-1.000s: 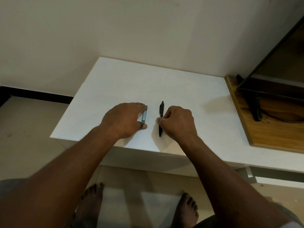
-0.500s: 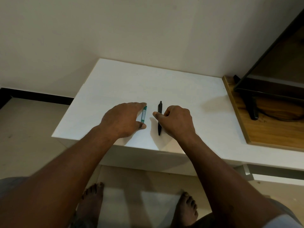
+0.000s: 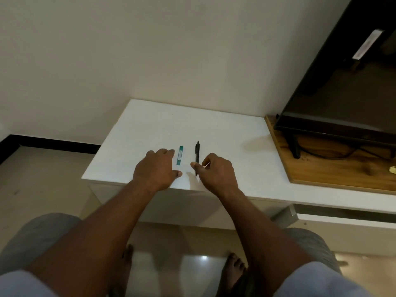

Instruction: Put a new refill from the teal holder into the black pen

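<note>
White table: holder and pen lie side by side, apart.
Holder: teal, just right of left hand, untouched.
Pen: black, thumb of right hand beside its tip.
Hands: both loosely open, empty.

The right hand covers the pen's near tip; the holder's label is too small to read.

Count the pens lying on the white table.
1: the black pen lies beside the teal holder, near the right hand. Refills inside the holder aren't visible.
</note>
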The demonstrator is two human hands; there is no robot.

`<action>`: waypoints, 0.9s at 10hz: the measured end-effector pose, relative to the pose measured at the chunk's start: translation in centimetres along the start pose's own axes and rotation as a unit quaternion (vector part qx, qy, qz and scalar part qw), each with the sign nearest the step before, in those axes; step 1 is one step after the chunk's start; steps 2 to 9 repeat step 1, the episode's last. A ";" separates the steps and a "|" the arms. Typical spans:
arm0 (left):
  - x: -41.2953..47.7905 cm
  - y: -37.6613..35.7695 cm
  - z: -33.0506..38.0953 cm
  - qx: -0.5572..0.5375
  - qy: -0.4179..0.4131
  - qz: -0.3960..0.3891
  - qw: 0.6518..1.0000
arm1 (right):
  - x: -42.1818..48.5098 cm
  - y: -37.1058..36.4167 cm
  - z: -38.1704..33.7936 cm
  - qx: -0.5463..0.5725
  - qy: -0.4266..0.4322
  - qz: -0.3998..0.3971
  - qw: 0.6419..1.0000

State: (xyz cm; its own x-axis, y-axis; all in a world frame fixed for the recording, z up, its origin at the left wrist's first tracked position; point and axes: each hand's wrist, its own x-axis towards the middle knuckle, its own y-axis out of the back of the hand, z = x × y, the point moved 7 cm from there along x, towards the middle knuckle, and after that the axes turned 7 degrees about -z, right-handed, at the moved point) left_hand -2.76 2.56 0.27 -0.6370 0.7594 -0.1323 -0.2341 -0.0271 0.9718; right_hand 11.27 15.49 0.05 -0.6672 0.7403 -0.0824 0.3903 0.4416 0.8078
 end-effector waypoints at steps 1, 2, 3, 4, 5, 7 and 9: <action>-2.0 -0.1 0.6 0.016 -0.004 0.004 1.000 | -2.6 0.6 0.1 -0.006 0.012 0.007 1.000; -2.0 -0.1 0.6 0.016 -0.004 0.004 1.000 | -2.6 0.6 0.1 -0.006 0.012 0.007 1.000; -2.0 -0.1 0.6 0.016 -0.004 0.004 1.000 | -2.6 0.6 0.1 -0.006 0.012 0.007 1.000; -2.0 -0.1 0.6 0.016 -0.004 0.004 1.000 | -2.6 0.6 0.1 -0.006 0.012 0.007 1.000; -2.0 -0.1 0.6 0.016 -0.004 0.004 1.000 | -2.6 0.6 0.1 -0.006 0.012 0.007 1.000; -2.0 -0.1 0.6 0.016 -0.004 0.004 1.000 | -2.6 0.6 0.1 -0.006 0.012 0.007 1.000; -2.0 -0.1 0.6 0.016 -0.004 0.004 1.000 | -2.6 0.6 0.1 -0.006 0.012 0.007 1.000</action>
